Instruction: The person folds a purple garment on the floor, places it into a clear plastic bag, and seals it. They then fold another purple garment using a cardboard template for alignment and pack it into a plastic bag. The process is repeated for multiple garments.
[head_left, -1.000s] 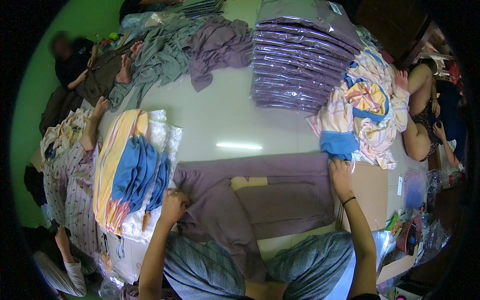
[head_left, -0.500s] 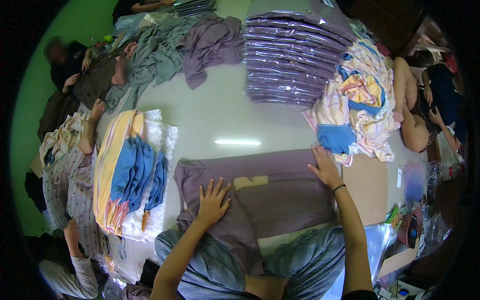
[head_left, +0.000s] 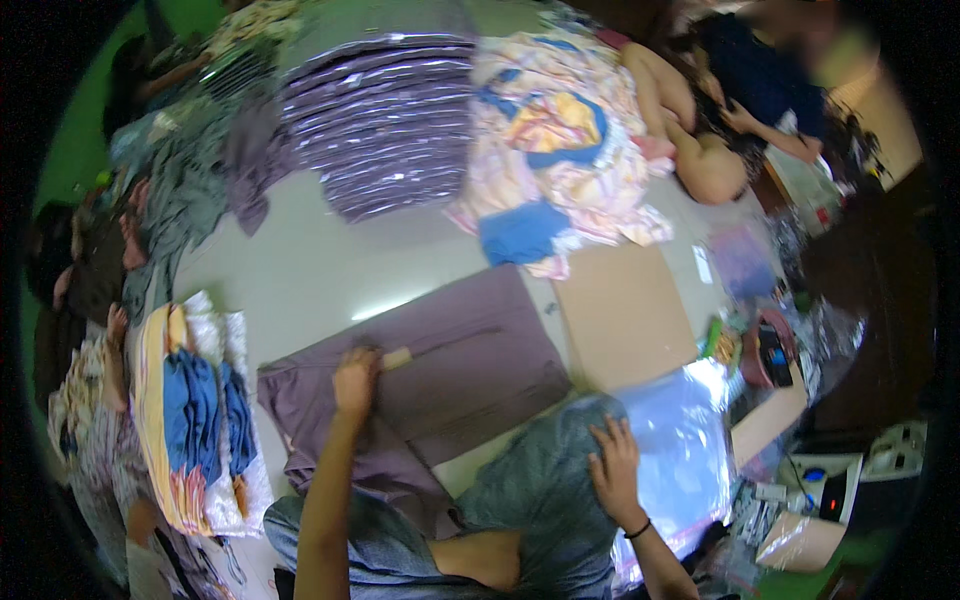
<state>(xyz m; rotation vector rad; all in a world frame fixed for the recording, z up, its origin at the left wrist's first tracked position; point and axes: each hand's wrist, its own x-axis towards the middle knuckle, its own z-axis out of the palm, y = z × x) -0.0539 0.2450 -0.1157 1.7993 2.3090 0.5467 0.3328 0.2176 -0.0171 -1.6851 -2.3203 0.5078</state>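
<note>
Right hand (head_left: 615, 468) moved to knee (head_left: 565, 428), left hand (head_left: 356, 382) on garment (head_left: 485, 370)

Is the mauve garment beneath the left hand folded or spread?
Partly folded: the mauve garment shows flat, overlapping layers, while one section trails loosely toward the person's legs.

One wide fisheye view looks steeply down from head height, near the lap (head_left: 540, 480) and cloth (head_left: 480, 375), facing outward across the floor (head_left: 310, 260)
</note>
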